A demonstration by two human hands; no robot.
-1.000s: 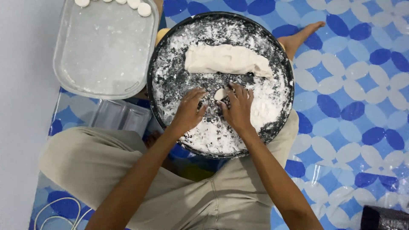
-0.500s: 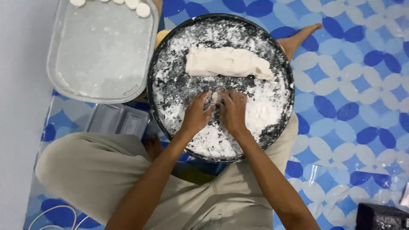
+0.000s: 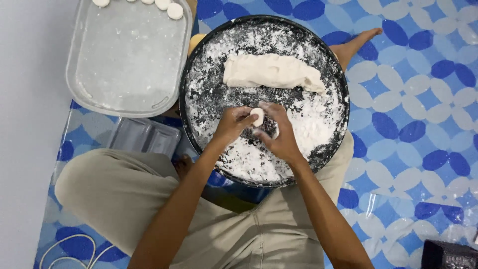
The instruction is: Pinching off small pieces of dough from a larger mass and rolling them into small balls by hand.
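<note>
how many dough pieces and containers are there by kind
small dough balls on the clear tray: 4 in view, some cut off by the frame edge
small dough ball held between the left hand and right hand: 1
long dough slab: 1
round dark floured pan: 1
clear plastic tray: 1
Total: 8

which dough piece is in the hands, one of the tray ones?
No. It is the small round dough piece pinched between left hand and right hand over the floured black pan; the other rounds sit in the clear tray.
</note>
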